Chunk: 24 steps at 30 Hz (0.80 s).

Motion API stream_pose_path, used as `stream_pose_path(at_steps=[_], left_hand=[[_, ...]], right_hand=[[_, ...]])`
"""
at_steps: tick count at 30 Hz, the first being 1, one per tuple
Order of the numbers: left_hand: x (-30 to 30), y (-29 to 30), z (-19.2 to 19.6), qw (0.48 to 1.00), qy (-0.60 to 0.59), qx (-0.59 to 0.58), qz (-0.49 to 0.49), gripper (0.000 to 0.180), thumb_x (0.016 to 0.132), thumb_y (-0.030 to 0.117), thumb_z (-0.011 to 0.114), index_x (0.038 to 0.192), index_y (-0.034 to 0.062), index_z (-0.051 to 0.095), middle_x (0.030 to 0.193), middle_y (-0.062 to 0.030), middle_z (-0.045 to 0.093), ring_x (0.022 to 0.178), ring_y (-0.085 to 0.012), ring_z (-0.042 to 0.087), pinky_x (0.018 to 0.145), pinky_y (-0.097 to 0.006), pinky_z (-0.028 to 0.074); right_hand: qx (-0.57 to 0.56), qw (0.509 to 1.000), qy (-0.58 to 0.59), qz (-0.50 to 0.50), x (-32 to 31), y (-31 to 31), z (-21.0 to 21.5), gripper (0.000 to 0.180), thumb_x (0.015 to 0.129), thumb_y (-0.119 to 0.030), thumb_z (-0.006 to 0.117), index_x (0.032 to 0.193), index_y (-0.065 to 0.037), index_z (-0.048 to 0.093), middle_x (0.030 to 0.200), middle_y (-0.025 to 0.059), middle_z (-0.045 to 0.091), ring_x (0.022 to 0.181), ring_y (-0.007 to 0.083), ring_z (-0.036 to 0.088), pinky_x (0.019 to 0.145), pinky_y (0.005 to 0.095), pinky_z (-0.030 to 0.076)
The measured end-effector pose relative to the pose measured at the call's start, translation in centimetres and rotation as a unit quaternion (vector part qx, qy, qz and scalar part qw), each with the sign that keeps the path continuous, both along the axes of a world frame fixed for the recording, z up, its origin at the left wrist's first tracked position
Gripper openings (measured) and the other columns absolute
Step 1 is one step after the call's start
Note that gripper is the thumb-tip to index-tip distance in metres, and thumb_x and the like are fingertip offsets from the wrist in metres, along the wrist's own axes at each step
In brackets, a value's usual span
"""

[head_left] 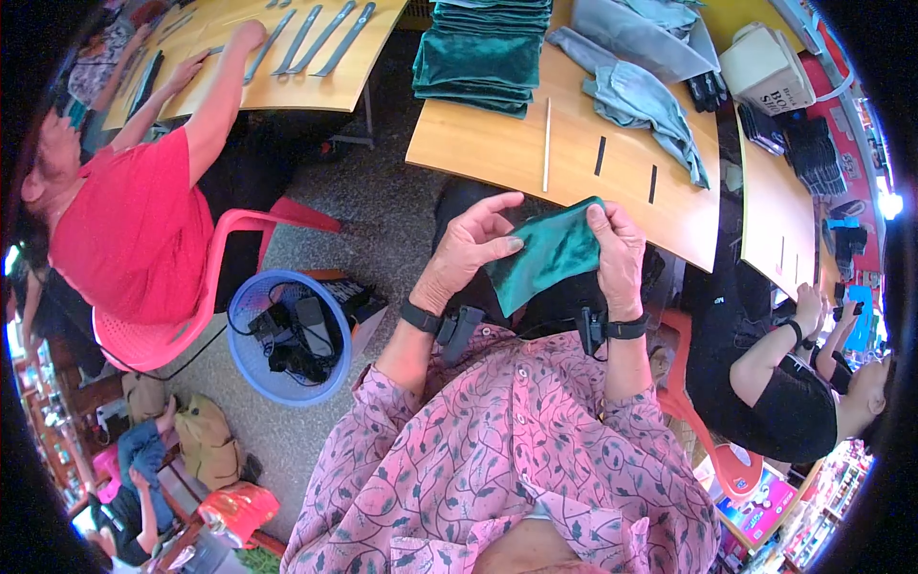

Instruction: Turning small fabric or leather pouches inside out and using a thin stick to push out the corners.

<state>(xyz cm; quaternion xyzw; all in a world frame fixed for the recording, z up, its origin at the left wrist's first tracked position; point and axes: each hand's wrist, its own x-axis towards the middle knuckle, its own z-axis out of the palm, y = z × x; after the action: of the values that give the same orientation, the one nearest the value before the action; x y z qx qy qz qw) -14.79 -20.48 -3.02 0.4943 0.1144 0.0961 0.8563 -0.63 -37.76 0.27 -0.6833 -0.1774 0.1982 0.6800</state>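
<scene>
A piece of shiny dark-green velvet cloth (550, 256) hangs tilted between my hands, above my lap and just short of the table's front edge. My right hand (620, 251) pinches its upper right corner, the thumb lying on top. At the left edge, my left hand (467, 247) has its thumb on the cloth, with the index finger stretched out above; what the other fingertips do behind the edge is partly hidden. On the table (469, 143) beyond, a thin pale stick (547, 143) lies to the right of a tall stack of similar green velvet pieces (478, 62).
Two dark strips (600, 156) mark the tabletop, near crumpled grey-blue cloth (643, 105). A blue plastic basket (251, 378) with black items stands on the floor at left. A person in red (143, 220) sits on a pink chair; another in black (779, 407) works at right.
</scene>
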Motion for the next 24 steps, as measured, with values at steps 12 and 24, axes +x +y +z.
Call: stream_pose_path(at_steps=[12,24], left_hand=[[0.4,0.2,-2.0,0.982,0.013,-0.090,0.166,0.017,0.094,0.013,0.063,0.108,0.0048,0.062,0.097,-0.0002,0.064,0.085,-0.0051,0.058,0.076,-0.023,0.049],[0.9,-0.8,-1.8,0.912,0.063,0.202,0.350,0.016,0.098,0.013,0.055,0.111,0.0052,0.061,0.093,0.0018,0.060,0.085,-0.0058,0.053,0.076,-0.022,0.045]], right_hand=[[-0.056,0.991,-0.120,-0.023,0.8,-0.4,1.3,0.014,0.096,-0.017,0.061,0.094,-0.003,0.064,0.078,-0.0085,0.051,0.073,0.0027,0.042,0.065,0.0186,0.037],[-0.119,0.960,-0.237,-0.086,-2.9,2.3,1.1,0.014,0.097,-0.015,0.058,0.092,-0.003,0.059,0.069,-0.0021,0.046,0.064,0.0057,0.039,0.057,0.0212,0.037]])
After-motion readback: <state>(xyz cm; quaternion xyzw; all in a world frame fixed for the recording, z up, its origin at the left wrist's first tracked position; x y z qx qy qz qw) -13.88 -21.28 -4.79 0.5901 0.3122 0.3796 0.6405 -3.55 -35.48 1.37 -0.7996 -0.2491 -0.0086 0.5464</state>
